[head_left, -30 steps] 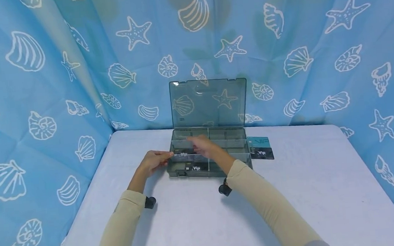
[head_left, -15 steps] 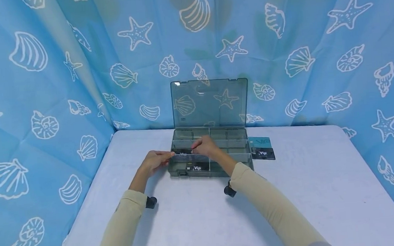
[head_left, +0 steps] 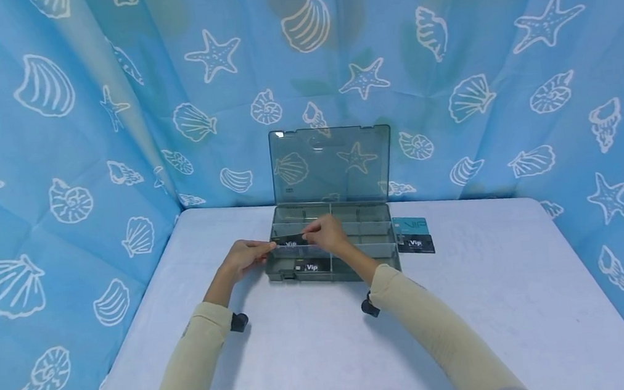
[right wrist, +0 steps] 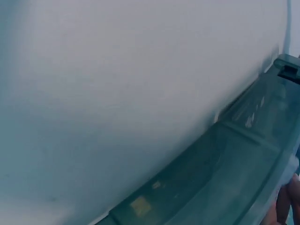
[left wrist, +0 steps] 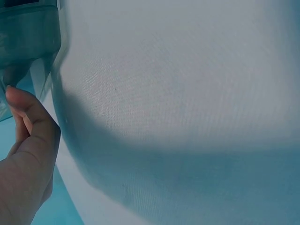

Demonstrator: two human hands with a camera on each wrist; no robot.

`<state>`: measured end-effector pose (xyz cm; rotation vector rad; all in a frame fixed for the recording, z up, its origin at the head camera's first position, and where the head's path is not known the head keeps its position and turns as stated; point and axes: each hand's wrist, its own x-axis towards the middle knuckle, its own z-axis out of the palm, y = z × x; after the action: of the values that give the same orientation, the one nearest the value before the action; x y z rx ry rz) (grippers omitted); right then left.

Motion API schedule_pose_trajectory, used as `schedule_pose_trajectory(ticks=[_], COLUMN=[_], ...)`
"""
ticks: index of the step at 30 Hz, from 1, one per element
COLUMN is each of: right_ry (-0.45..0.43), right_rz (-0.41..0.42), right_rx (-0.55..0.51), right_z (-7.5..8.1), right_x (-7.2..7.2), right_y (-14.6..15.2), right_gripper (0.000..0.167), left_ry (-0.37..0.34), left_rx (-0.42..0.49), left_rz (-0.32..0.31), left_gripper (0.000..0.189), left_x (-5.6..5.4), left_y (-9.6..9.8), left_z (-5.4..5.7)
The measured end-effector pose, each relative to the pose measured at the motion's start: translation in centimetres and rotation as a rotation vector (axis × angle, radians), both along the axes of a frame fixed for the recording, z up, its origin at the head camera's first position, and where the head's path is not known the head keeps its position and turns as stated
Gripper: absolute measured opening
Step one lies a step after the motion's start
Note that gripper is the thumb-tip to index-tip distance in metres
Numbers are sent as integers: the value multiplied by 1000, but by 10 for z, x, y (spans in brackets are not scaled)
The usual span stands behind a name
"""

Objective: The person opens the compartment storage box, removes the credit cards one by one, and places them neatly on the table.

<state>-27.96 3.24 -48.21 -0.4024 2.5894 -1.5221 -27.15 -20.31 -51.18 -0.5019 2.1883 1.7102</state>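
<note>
As the right hand [head_left: 326, 233] pinches a black card [head_left: 291, 242], between both hands, left hand [head_left: 243, 258] gripping box [head_left: 346, 271]

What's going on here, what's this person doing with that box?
A person is handling cards at a divided box, whose lid stands raised. The right hand pinches a black card in a left-hand compartment, while the left hand holds the box's left edge. A second black card sits in the front-left compartment. To the box's right, a teal card and a third black card lie on the table.
</note>
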Motion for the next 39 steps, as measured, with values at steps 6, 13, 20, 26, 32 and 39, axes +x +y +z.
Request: schedule_pose_trajectory(ticks=[6, 13, 20, 26, 32, 39], right_ry=[54, -120, -137, -152, -185, -240], right_rz=[-55, -192, -265, -302, -328, -374], right_rx=[-191, -335, -277, -250, -201, -178], right_z=[2, 18, 24, 22, 19, 12], right_x=[-3, -6, -3, 5, 18, 37], right_y=[24, 72, 124, 163, 196, 226], right_gripper=[14, 22, 27, 32, 35, 43], left_ry=[3, 13, 17, 17, 24, 30], left_rx=[-6, -1, 13, 24, 18, 7], left_rz=[-10, -23, -35, -41, -50, -55], left_gripper=[47, 48, 49, 49, 49, 52], left_x=[0, 3, 3, 3, 6, 6], left_y=[2, 4, 3, 2, 2, 0], left_z=[-2, -1, 0, 2, 5, 4])
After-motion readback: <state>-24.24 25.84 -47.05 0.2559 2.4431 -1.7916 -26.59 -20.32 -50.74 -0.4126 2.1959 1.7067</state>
